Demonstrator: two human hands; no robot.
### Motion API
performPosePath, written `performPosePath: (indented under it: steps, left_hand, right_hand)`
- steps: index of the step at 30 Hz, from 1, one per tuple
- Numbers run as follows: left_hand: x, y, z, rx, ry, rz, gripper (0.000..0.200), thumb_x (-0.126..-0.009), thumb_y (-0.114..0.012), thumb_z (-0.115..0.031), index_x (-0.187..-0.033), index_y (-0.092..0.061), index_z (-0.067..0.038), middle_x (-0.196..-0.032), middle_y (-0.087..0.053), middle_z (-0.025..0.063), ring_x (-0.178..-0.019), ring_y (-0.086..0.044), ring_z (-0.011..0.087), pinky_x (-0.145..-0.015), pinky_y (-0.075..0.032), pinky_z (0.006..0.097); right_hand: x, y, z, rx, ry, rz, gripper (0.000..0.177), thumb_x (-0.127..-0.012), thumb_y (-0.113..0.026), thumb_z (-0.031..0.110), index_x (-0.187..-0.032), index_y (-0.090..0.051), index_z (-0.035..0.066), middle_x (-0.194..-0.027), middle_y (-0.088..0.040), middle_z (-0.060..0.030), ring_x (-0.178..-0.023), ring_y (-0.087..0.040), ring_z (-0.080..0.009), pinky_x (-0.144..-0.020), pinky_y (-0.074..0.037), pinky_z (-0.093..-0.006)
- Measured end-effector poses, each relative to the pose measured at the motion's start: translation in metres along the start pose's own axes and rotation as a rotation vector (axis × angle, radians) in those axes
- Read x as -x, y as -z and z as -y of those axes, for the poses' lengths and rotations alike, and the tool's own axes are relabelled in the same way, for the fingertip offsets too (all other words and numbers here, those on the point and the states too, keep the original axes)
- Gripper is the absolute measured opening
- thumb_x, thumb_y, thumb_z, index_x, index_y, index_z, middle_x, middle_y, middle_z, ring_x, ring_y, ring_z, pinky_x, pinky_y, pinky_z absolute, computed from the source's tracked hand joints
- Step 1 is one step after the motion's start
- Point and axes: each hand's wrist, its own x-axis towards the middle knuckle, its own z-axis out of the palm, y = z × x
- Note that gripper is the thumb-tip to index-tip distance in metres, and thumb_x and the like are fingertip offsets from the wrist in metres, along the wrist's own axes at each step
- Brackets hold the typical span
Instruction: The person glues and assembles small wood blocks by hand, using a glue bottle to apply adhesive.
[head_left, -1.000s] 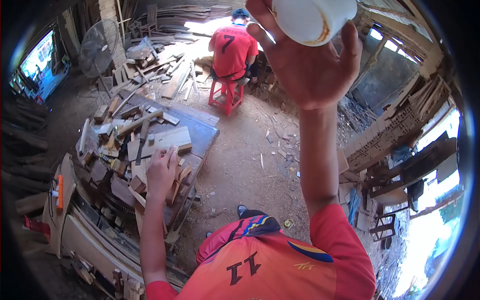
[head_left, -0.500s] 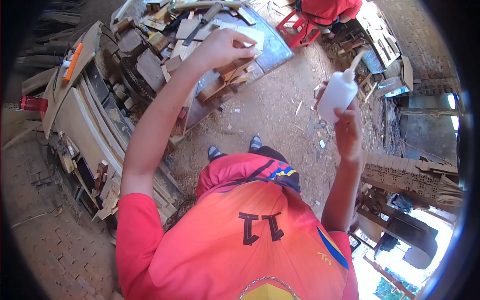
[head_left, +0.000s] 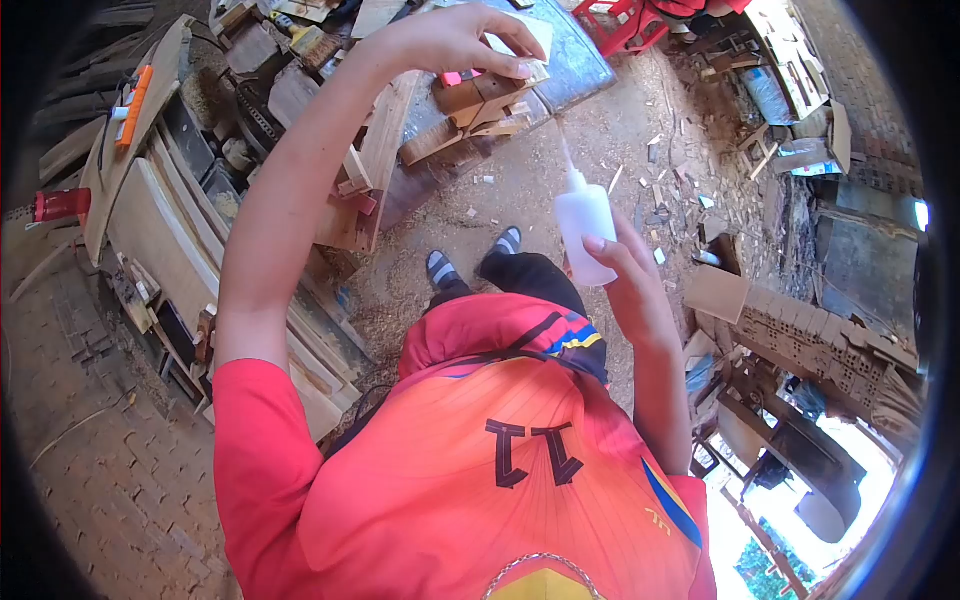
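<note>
A white squeeze bottle [head_left: 584,232] with a long narrow nozzle is gripped in my right hand [head_left: 637,280], thumb across its side. It tilts slightly left, nozzle up, its tip just short of the bench edge. Over the workbench [head_left: 578,68], my left hand [head_left: 470,42] has thumb and fingers bent together at a small pale piece of wood [head_left: 537,76]. That piece sits at the end of a brown wooden block [head_left: 478,98]; my fingers partly hide it. Another curved brown wood piece [head_left: 432,142] lies below the block.
A brush [head_left: 312,45] and wood offcuts crowd the bench's left part. Long curved boards [head_left: 185,235] stand at left, with an orange power strip [head_left: 131,105] beyond them. A person in red sits by a red plastic chair [head_left: 622,28] at the top. Wood scraps litter the floor [head_left: 520,190].
My right hand has brought the bottle left and a little down, toward the bench. The left hand appears higher and farther right in view, still at the wood. The view has shifted slightly.
</note>
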Motion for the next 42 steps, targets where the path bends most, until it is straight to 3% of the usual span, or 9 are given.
performPosePath:
  steps: [6,9,14,20,23,32,33,35,42]
  left_hand:
    - [-0.016,0.010,0.015,-0.032,-0.094,0.032,0.057,-0.095,-0.076,-0.039,-0.144,-0.066,-0.012,-0.133,-0.070,0.0138,-0.117,-0.066,0.0217,-0.092,-0.055,0.0328]
    - [-0.024,0.020,0.015,-0.065,-0.048,0.116,0.055,-0.094,-0.076,-0.037,-0.144,-0.066,-0.015,-0.134,-0.069,0.0130,-0.116,-0.065,0.0217,-0.095,-0.054,0.0327]
    - [-0.032,0.026,0.005,0.032,0.056,0.198,0.051,-0.095,-0.078,-0.041,-0.134,-0.071,-0.009,-0.115,-0.071,0.0065,-0.103,-0.064,0.0167,-0.088,-0.053,0.0308]
    - [-0.056,0.044,0.012,0.025,0.060,0.416,0.047,-0.095,-0.078,-0.040,-0.129,-0.072,-0.007,-0.109,-0.073,0.0058,-0.100,-0.065,0.0157,-0.089,-0.053,0.0308]
    - [-0.069,0.048,0.019,-0.003,-0.103,0.421,0.045,-0.095,-0.078,-0.038,-0.126,-0.072,-0.005,-0.109,-0.074,0.0063,-0.100,-0.066,0.0153,-0.089,-0.053,0.0306]
    - [-0.078,0.065,0.009,0.109,-0.051,0.595,0.044,-0.097,-0.076,-0.038,-0.120,-0.071,-0.001,-0.110,-0.075,0.0117,-0.102,-0.070,0.0207,-0.090,-0.054,0.0332]
    - [-0.081,0.060,0.018,0.094,-0.115,0.541,0.042,-0.095,-0.078,-0.037,-0.119,-0.072,-0.004,-0.107,-0.075,0.0083,-0.098,-0.069,0.0172,-0.084,-0.054,0.0316]
    - [-0.084,0.044,0.042,0.068,-0.239,0.427,0.039,-0.091,-0.083,-0.037,-0.117,-0.075,-0.010,-0.101,-0.074,0.0017,-0.090,-0.068,0.0103,-0.072,-0.056,0.0284]
    - [-0.084,0.048,0.037,0.146,-0.160,0.488,0.041,-0.091,-0.083,-0.037,-0.115,-0.071,-0.007,-0.098,-0.073,0.0012,-0.091,-0.069,0.0100,-0.069,-0.057,0.0267]
  right_hand:
    - [-0.018,0.005,-0.001,-0.128,-0.135,0.176,0.062,-0.097,-0.061,0.041,-0.142,-0.054,-0.001,-0.108,-0.068,-0.0095,-0.096,-0.063,-0.0156,-0.086,-0.048,-0.0296]
    - [-0.028,0.006,-0.009,-0.332,-0.206,0.279,0.054,-0.098,-0.063,0.034,-0.140,-0.055,0.002,-0.118,-0.066,-0.0092,-0.108,-0.062,-0.0175,-0.095,-0.046,-0.0323]
    - [-0.029,-0.018,-0.010,-0.367,-0.195,0.201,0.059,-0.094,-0.060,0.030,-0.145,-0.048,0.001,-0.117,-0.064,-0.0104,-0.109,-0.062,-0.0187,-0.098,-0.044,-0.0330]
    - [-0.029,-0.048,0.018,-0.330,-0.221,0.112,0.060,-0.097,-0.060,0.032,-0.146,-0.046,0.001,-0.119,-0.064,-0.0107,-0.111,-0.061,-0.0180,-0.097,-0.045,-0.0322]
    - [-0.033,-0.061,0.021,-0.405,-0.237,0.098,0.062,-0.098,-0.060,0.034,-0.148,-0.044,0.000,-0.120,-0.064,-0.0110,-0.110,-0.062,-0.0182,-0.097,-0.046,-0.0326]
    - [-0.048,-0.083,0.045,-0.571,-0.311,0.037,0.068,-0.098,-0.061,0.038,-0.150,-0.042,-0.002,-0.121,-0.064,-0.0132,-0.111,-0.064,-0.0207,-0.098,-0.047,-0.0348]
    - [-0.050,-0.084,0.047,-0.590,-0.324,0.034,0.068,-0.098,-0.061,0.038,-0.150,-0.042,-0.002,-0.121,-0.065,-0.0135,-0.111,-0.064,-0.0212,-0.098,-0.047,-0.0351]
    - [-0.053,-0.084,0.045,-0.614,-0.317,0.051,0.069,-0.098,-0.061,0.040,-0.149,-0.042,-0.002,-0.119,-0.065,-0.0144,-0.110,-0.065,-0.0217,-0.095,-0.050,-0.0355]
    - [-0.062,-0.081,0.054,-0.740,-0.350,0.100,0.069,-0.099,-0.058,0.046,-0.145,-0.045,-0.003,-0.114,-0.068,-0.0185,-0.094,-0.070,-0.0224,-0.079,-0.058,-0.0349]
